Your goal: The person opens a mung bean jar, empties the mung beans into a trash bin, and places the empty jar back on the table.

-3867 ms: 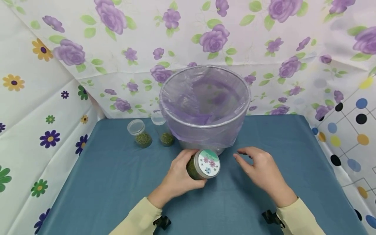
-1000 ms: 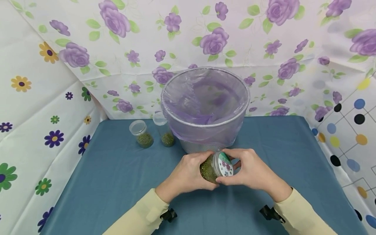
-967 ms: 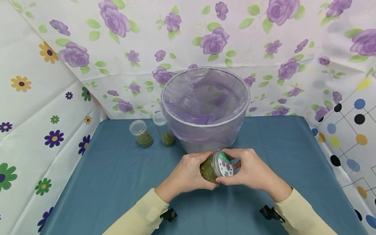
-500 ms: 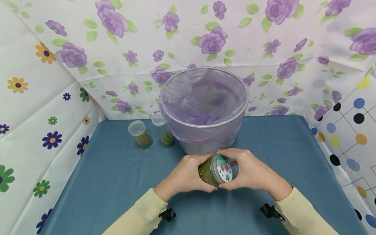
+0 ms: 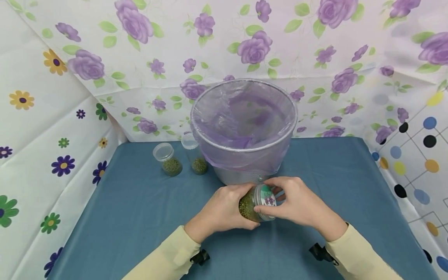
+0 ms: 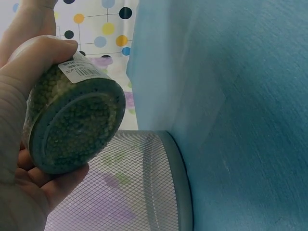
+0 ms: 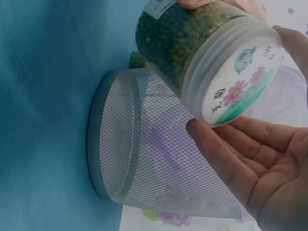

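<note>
Observed at far left a white cloth (image 5: pixel 31 155) printed with coloured flowers. Next, on the blue tablecloth (image 5: pixel 105 225), found a small clear container (image 5: pixel 171 166) with green beans in its lower part. Just right of it, noted a second clear container (image 5: pixel 198 165), similarly filled, close beside the basket.

Recorded, near the middle, the left hand (image 5: pixel 224 210) below a cream sleeve (image 5: pixel 168 252), with fingers curled about the body of a larger jar (image 5: pixel 247 206), thumb on one side and fingertips on the other. Found this jar full of green beans, clear of the tablecloth, tilted with base to the left and lid to the right, in front of the basket. Read a white label (image 6: pixel 83 70) on its side, but cannot make out the print.

Behind, logged the mesh basket (image 5: pixel 229 177) with a purple liner (image 5: pixel 245 159) folded over its rim.

Next, found the right hand (image 5: pixel 301 204) gripping the flower-printed lid (image 5: pixel 267 200), with fingers spread only to its width. Cannot tell how tightly fitted. At far right, noted a dotted cloth (image 5: pixel 413 175).
</note>
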A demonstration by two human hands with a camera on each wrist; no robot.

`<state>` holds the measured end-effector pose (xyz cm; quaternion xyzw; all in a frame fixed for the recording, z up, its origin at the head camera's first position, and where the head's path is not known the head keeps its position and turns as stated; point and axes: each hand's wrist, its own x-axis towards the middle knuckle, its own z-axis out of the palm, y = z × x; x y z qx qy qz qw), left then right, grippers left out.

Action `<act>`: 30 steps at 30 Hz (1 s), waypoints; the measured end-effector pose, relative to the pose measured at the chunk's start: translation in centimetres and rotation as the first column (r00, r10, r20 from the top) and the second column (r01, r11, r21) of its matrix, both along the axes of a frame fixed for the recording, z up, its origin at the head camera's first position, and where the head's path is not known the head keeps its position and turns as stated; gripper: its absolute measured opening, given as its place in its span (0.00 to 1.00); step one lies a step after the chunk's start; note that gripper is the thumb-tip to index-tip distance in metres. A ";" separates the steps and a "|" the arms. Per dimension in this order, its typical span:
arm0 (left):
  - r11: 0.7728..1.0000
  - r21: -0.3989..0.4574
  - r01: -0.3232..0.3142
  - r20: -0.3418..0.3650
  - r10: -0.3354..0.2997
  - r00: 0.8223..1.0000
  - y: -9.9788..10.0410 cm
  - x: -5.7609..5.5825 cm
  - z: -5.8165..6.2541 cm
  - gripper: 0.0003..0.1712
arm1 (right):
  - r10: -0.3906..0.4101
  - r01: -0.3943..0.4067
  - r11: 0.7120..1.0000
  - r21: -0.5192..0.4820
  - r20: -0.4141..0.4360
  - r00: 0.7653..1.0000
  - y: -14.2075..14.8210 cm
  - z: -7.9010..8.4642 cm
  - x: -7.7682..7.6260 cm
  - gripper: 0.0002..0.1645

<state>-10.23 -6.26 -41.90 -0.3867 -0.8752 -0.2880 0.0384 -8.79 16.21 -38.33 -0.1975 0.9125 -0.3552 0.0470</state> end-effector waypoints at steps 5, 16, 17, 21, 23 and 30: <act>1.000 -0.001 -0.005 -0.008 0.005 1.000 0.0 -0.1 -0.1 0.45 | 0.051 -0.051 0.999 -0.008 -0.020 0.999 0.1 0.0 0.0 0.44; 1.000 0.011 -0.027 0.001 0.027 1.000 -0.2 -0.2 -0.3 0.44 | 0.074 -0.075 0.996 -0.038 -0.035 0.997 0.2 0.3 0.0 0.44; 1.000 0.010 -0.026 0.002 0.026 1.000 -0.2 -0.2 -0.2 0.45 | 0.053 -0.054 0.998 -0.033 -0.034 0.998 0.1 0.3 0.0 0.44; 1.000 -0.008 -0.024 -0.021 0.024 0.999 -0.2 -0.2 -0.1 0.47 | -0.016 0.016 1.000 -0.024 -0.019 1.000 0.0 0.4 0.0 0.42; 0.999 -0.020 -0.027 -0.041 0.026 0.999 -0.2 -0.2 -0.2 0.48 | -0.034 0.034 0.999 -0.025 0.001 0.999 -0.1 0.4 0.0 0.40; 0.999 -0.031 -0.038 -0.065 0.036 0.997 -0.3 -0.2 -0.3 0.47 | 0.043 -0.044 0.998 -0.034 -0.010 0.999 0.2 0.4 0.1 0.41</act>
